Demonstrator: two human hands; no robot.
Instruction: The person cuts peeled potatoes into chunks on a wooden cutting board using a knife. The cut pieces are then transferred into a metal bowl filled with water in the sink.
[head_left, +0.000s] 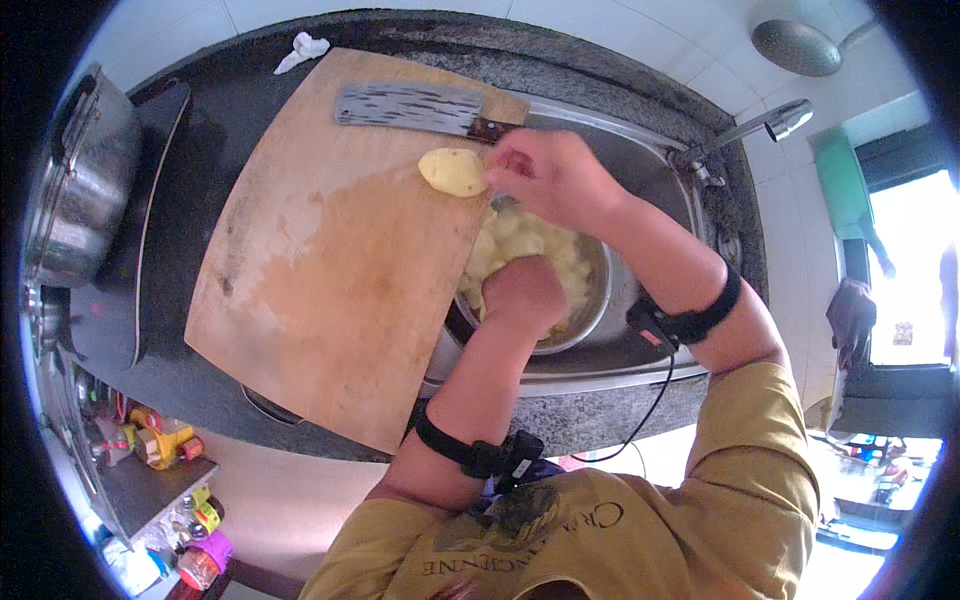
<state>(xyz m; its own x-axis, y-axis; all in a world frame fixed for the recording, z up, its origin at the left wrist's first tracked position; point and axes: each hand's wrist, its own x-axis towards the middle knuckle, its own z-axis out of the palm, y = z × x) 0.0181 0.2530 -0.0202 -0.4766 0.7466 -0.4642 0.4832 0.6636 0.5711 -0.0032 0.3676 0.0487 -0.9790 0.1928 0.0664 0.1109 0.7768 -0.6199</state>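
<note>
My left hand (525, 292) reaches down into a round metal bowl (604, 300) of pale peeled potato pieces (517, 238); its fingers are hidden among them. Curled beside the right end of a pale peeled potato (451, 172) is my right hand (517, 169); whether its fingertips grip the potato cannot be told. The potato lies near the right edge of a large wooden cutting board (337, 262). Beyond it a cleaver (409, 105) rests flat on the board, its dark handle pointing right, close to my right hand.
The bowl sits in a metal sink (645, 157), partly under the board's overhang. A faucet (739, 139) rises at the sink's right end. At far left stands a large metal pot (97, 180). A crumpled white tissue (302, 51) lies behind the board. A cable hangs from my right forearm's strap.
</note>
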